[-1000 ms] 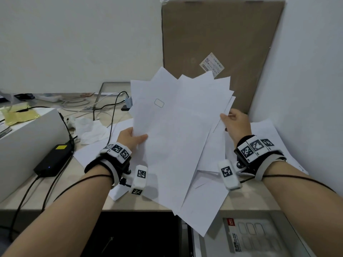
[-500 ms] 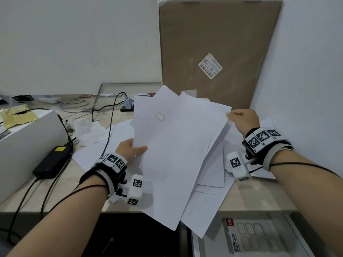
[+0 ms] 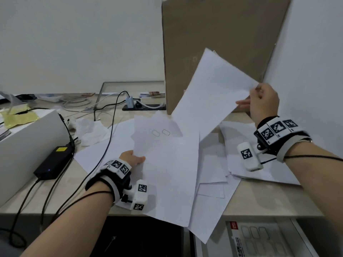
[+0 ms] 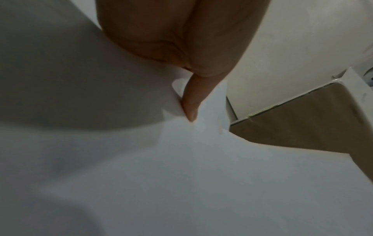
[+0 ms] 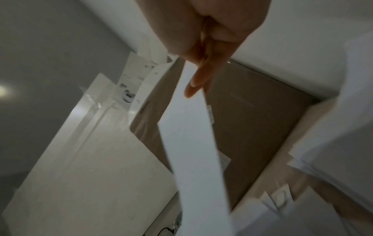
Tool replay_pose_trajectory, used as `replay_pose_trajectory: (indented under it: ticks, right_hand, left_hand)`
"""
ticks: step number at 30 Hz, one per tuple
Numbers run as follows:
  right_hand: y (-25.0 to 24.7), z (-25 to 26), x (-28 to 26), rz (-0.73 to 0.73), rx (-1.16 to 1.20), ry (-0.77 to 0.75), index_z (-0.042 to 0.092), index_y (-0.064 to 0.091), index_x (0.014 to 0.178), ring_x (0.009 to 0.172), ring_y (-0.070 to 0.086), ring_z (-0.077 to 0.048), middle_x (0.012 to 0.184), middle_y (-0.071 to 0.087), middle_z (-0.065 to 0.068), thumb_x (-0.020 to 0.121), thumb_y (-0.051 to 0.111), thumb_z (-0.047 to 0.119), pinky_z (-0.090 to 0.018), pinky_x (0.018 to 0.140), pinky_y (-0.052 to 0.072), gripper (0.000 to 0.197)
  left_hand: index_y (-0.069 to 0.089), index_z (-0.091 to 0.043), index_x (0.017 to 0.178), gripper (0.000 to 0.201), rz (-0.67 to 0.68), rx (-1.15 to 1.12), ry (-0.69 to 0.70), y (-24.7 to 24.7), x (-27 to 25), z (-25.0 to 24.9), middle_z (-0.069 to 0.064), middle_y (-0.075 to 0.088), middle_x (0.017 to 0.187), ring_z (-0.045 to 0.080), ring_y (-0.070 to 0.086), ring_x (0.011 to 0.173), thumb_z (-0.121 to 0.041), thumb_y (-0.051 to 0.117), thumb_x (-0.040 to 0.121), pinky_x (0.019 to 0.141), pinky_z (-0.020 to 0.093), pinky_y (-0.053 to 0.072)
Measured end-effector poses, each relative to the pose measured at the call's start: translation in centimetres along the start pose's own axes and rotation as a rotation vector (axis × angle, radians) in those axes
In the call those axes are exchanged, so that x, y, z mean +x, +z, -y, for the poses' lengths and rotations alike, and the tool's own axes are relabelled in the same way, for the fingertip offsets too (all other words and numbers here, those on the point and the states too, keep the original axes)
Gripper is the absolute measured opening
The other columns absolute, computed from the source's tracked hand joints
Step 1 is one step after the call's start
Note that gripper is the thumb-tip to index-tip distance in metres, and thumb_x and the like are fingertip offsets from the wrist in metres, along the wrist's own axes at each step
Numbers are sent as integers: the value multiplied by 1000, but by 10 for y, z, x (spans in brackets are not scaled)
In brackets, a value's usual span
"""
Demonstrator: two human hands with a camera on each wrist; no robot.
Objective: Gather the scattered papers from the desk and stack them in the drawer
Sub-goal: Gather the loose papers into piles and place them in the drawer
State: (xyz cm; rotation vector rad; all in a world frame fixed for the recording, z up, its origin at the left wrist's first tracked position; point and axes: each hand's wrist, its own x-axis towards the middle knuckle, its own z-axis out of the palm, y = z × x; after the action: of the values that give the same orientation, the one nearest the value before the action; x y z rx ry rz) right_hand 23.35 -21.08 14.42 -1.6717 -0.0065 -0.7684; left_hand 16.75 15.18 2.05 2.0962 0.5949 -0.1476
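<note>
A loose bundle of white papers (image 3: pixel 167 169) lies low over the desk's front edge, and my left hand (image 3: pixel 132 159) pinches its left edge, thumb on top. The left wrist view shows the thumb (image 4: pixel 189 102) pressing the papers (image 4: pixel 181 175). My right hand (image 3: pixel 259 101) pinches the corner of a few separate sheets (image 3: pixel 209 97), lifted and tilted before the cardboard box. In the right wrist view these sheets (image 5: pixel 193 143) hang edge-on from the fingers (image 5: pixel 193 86). More papers (image 3: pixel 259 164) lie on the desk at right. The open drawer (image 3: pixel 259 238) sits below the desk edge.
A tall cardboard box (image 3: pixel 213 34) leans on the wall behind the papers. At left stand a white box (image 3: pixel 24 145), a black power adapter (image 3: pixel 53 162) with cables, and a crumpled tissue (image 3: pixel 91 130). A wall closes the right side.
My left hand lowered the bundle toward the desk. My right hand left the bundle, moved right and up, and now holds separate sheets raised from the right-hand pile.
</note>
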Motion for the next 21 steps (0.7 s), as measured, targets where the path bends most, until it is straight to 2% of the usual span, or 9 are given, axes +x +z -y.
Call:
replay_pose_trajectory:
  ticks: [4,6,7,8,10,14,16,18,21]
  right_hand:
    - [-5,33,-23,124,158,-191,25,48,83,75,72,-8,78,62,2,99,44,8,-21,66,57,23]
    - [-6,33,-39,271,206,-186,21,53,83,84,72,-10,84,67,-1,97,48,4,-25,78,57,22]
    - [-6,29,-47,355,201,-173,19,55,82,88,72,-12,85,69,-1,96,49,2,-27,82,56,23]
    - [-8,22,-55,435,189,-150,18,56,81,90,71,-13,83,70,2,95,51,0,-27,84,55,23]
    - [-12,7,-72,571,150,-94,14,57,79,88,71,-8,77,72,7,93,53,-3,-23,82,54,22]
    - [-24,-18,-102,753,-42,-33,11,64,77,94,69,-10,90,73,1,87,58,-8,-17,83,52,23]
    - [-31,-28,-115,844,-149,18,13,66,75,100,67,-8,98,72,-4,85,52,-13,-16,86,50,31]
    - [-36,-37,-127,936,-220,74,13,66,73,101,66,-2,100,72,-1,84,48,-12,-15,86,49,33]
    - [-36,-44,-143,989,-253,132,15,68,76,105,64,-2,103,71,-2,87,50,-6,-17,92,49,30]
  left_hand:
    - [56,2,119,31,63,30,-18,0,-6,0,18,61,120,35,57,114,-16,56,94,100,40,45]
    - [55,-2,115,22,130,-147,-30,0,-8,5,20,60,116,36,60,105,-8,53,94,97,45,48]
    - [56,-4,107,13,152,-273,-37,1,-14,6,18,60,107,34,61,94,-6,50,95,90,44,50]
    - [54,-6,97,10,173,-391,-75,0,-20,7,16,58,95,31,59,81,-8,45,98,79,42,50]
    - [53,-4,87,30,257,-561,-182,0,-33,6,14,55,81,29,53,71,-24,37,103,68,38,44]
    - [58,-13,104,49,380,-735,-180,-2,-40,9,12,57,91,30,55,85,-51,26,100,70,42,44]
    - [59,-17,102,49,435,-743,-182,-2,-42,13,11,57,91,30,56,86,-56,29,97,74,43,46]
    - [62,-17,106,42,517,-703,-204,-4,-47,16,11,61,98,31,58,92,-53,45,93,82,46,48]
    - [62,-16,118,33,636,-626,-189,3,-59,16,8,66,114,28,64,100,-31,59,89,83,43,55]
